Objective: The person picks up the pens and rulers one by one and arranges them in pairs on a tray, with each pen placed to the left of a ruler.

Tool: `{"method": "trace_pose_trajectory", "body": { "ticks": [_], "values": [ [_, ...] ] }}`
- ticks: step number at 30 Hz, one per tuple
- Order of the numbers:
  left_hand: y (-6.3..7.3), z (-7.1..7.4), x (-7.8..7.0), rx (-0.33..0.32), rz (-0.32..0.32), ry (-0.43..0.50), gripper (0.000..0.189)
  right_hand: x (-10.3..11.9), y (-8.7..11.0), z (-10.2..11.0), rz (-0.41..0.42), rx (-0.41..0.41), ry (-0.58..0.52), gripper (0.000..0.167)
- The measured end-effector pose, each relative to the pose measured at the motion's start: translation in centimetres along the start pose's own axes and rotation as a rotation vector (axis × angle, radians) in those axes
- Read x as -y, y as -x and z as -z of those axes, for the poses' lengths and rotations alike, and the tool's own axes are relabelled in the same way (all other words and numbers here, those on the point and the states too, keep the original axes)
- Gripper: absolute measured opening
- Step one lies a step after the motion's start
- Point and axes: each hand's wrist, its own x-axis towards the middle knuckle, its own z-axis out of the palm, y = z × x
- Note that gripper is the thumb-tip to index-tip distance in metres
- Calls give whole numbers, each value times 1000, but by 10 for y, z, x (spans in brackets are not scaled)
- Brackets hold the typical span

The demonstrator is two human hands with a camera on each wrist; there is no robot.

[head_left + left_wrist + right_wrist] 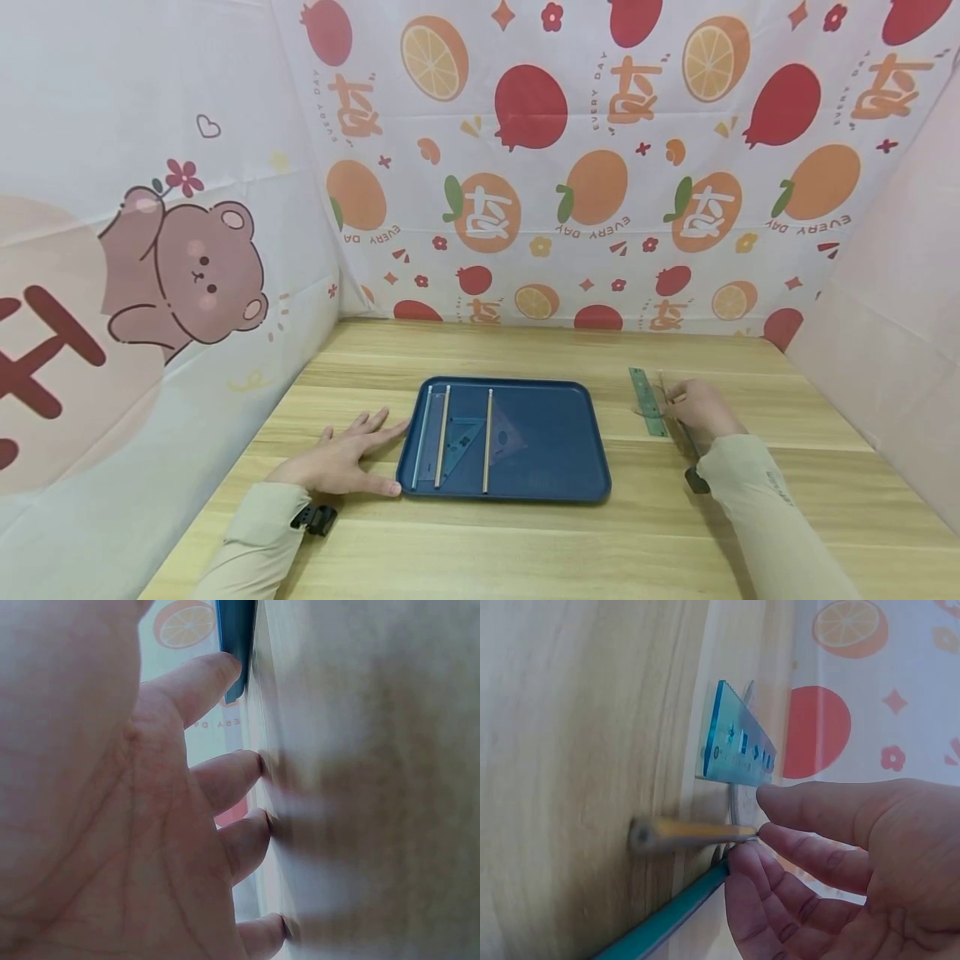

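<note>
My left hand (pixel 341 460) lies spread on the table, its thumb and a fingertip against the left rim of the blue tray (pixel 555 450). In the tray lie a blue pencil (pixel 422 437), two gold pencils (pixel 442 437), a see-through ruler, a teal set square (pixel 467 435) and a pale purple set square (pixel 510 433). To the tray's right, my right hand (pixel 701 410) pinches a yellow pencil (pixel 686 831), blurred in the right wrist view. A teal pencil (pixel 664 915) passes by its fingers. Beside the hand lies a green ruler (pixel 648 402).
The light wood table (pixel 525 550) carries everything. A fruit-print cloth (pixel 600 275) hangs behind it, with a bear-print cloth (pixel 202 267) at the left and a plain pale one (pixel 892 333) at the right.
</note>
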Motion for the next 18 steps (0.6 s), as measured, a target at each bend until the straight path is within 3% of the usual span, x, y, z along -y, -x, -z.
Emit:
{"method": "trace_pose_trajectory", "body": {
  "ticks": [10,18],
  "values": [
    [0,0,0,-3,5,-10,104,2,-1,-5,17,-15,-1,35],
    [-1,0,1,7,5,0,103,5,-1,-7,27,-22,5,39]
  ]
}}
